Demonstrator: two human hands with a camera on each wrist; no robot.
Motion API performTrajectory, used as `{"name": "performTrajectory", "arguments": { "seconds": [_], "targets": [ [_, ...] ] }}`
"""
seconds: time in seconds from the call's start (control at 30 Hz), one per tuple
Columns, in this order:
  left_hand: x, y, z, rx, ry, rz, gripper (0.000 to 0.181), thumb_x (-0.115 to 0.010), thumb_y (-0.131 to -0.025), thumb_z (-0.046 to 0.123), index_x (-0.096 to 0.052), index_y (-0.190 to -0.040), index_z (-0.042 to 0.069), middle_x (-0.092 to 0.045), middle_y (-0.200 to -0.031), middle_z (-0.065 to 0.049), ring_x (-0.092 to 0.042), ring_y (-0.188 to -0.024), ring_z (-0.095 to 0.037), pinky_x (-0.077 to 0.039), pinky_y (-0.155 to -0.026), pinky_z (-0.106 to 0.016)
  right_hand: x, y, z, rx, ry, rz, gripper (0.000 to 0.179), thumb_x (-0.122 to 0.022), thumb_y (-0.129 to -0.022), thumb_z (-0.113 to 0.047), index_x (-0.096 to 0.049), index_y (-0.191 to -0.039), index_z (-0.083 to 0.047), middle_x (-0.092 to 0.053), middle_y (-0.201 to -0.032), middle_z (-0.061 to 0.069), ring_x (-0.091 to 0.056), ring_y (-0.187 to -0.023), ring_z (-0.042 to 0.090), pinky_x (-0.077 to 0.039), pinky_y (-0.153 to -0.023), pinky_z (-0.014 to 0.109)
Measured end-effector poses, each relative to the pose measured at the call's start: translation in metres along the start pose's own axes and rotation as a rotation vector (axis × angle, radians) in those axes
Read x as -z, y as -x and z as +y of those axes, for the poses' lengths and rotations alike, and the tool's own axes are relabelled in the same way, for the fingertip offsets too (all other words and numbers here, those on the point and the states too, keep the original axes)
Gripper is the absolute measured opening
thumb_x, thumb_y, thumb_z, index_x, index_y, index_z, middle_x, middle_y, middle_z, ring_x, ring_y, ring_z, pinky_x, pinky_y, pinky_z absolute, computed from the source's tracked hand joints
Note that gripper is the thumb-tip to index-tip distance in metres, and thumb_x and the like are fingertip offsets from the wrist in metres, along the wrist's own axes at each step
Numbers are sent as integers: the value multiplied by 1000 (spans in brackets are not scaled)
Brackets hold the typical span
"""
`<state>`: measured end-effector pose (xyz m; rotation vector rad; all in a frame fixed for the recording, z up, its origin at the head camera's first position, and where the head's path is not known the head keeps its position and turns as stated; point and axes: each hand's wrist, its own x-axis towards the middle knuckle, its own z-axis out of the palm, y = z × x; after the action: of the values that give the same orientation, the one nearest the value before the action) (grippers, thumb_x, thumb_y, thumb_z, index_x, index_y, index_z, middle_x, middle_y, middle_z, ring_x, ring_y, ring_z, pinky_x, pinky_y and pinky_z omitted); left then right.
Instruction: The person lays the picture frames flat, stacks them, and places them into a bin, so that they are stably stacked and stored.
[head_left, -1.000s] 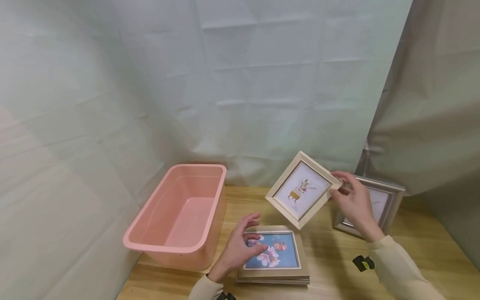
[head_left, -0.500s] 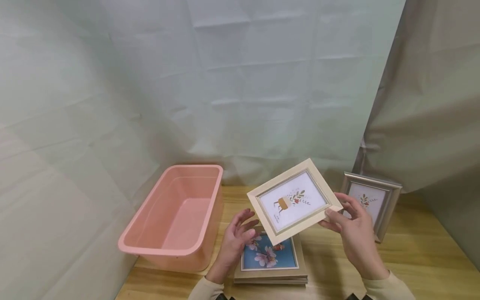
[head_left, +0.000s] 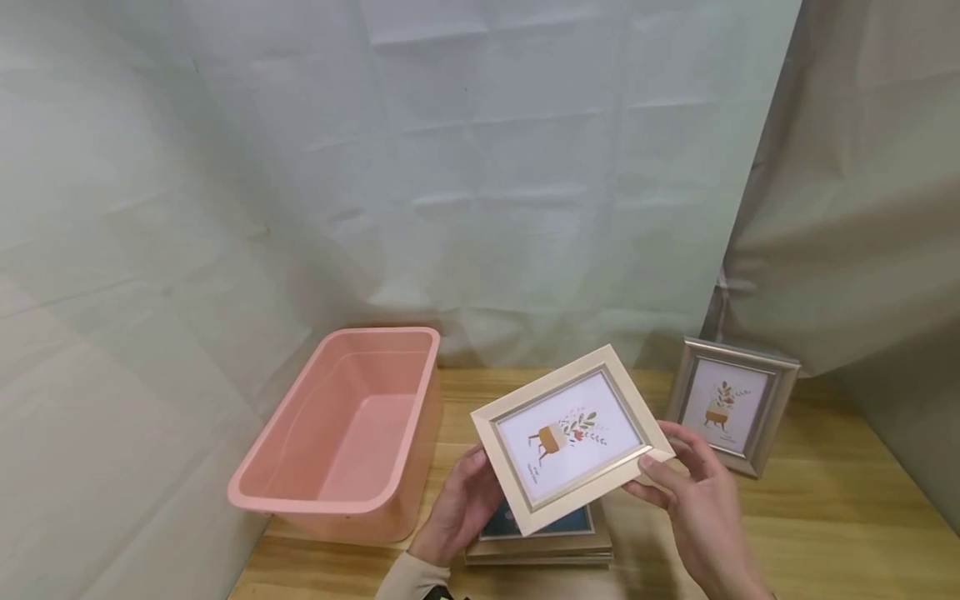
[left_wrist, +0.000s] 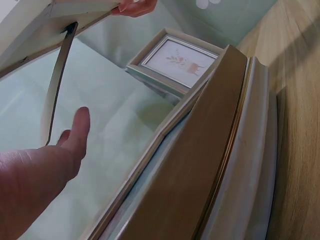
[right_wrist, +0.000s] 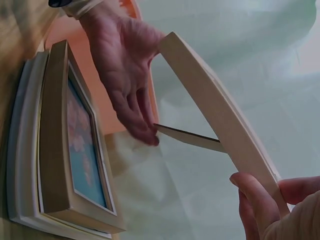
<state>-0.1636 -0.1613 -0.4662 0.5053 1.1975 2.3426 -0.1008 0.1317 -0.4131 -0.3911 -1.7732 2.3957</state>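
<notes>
A cream picture frame [head_left: 570, 433] with a plant-pot print is held tilted in the air over a stack of frames [head_left: 540, 548]. My right hand [head_left: 697, 500] pinches its lower right corner, thumb on the front. From its back a support leg [right_wrist: 190, 139] sticks out, swung away from the backing. My left hand [head_left: 463, 508] is behind the frame's left side, partly hidden by it in the head view. In the right wrist view its extended fingers reach the leg's free end. The stack's top frame [right_wrist: 82, 145] shows pink blossoms on blue.
A silver picture frame [head_left: 776, 408] with a similar print stands upright at the back right of the wooden table [head_left: 840, 500]. To the left stands a pink plastic basin [head_left: 322, 505]. Pale cloth [head_left: 525, 167] hangs behind and at the sides.
The cream frame has come down and left, turned so its print lies sideways. My left hand has moved from over the stack to behind the frame; the right still grips its corner.
</notes>
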Motion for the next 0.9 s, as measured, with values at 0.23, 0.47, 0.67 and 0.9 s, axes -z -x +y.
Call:
{"name": "performTrajectory", "arguments": {
  "seconds": [0.23, 0.47, 0.67, 0.9],
  "targets": [
    [-1, -2, 0, -31, -42, 77, 39, -59, -106, 25, -55, -144, 20, -69, -139, 9, -61, -131, -9, -49, -113, -30, 1, 1, 3, -16, 6, 18, 50, -70, -99, 6, -58, -142, -16, -58, -121, 0, -77, -101, 13, -70, -83, 36],
    [1, 0, 0, -71, -79, 109, 38, -56, -105, 8, -57, -141, 18, -68, -137, 7, -65, -126, -8, -53, -112, -27, 5, 1, 8, 1, -2, 18, 51, -70, -99, 7, -57, -143, -16, -59, -120, 0, -78, -100, 13, -70, -84, 36],
    [-1, 1, -1, -68, -160, 209, 55, -55, -102, 3, -43, -155, -7, -69, -133, 5, -67, -122, -9, -57, -108, -27, 6, 0, 14, 2, -7, 39, 52, -69, -97, 11, -60, -141, -17, -61, -114, -1, -78, -98, 13, -70, -83, 36],
    [-8, 3, -1, -96, -256, 345, 80, -62, -96, -2, -22, -166, -10, -63, -133, 2, -63, -123, -9, -59, -102, -22, 3, -1, 21, 5, -9, 82, 53, -71, -94, 13, -62, -141, -11, -60, -117, 3, -78, -94, 15, -70, -83, 36]
  ]
}}
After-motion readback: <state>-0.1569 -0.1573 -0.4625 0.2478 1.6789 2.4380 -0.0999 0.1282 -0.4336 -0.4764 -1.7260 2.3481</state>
